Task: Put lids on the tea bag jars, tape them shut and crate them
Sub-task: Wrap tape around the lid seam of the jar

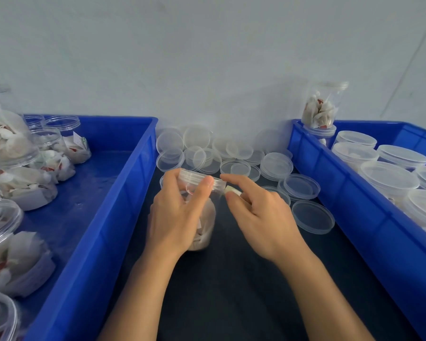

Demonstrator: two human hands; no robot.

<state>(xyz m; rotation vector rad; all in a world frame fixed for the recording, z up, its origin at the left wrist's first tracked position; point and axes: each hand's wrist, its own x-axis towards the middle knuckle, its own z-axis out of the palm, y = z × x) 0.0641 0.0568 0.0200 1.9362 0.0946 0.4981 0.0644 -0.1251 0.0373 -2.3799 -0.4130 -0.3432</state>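
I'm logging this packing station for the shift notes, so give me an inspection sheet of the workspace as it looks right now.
Surface: dark table between two crates.
Job's things: left hand grips the lidded jar; right hand pinches a pale tape piece at the lid's edge.
Left crate: unlidded jars of tea bags.
Right crate: lidded jars.
Clutter: loose lids heaped by the wall.
Grippers: both hands busy.
Cables: nothing seen.
Surroundings: plain wall.

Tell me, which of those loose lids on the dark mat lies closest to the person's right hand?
The single lid lying flat just right of the right hand, beside the right blue crate; the others lie farther back.
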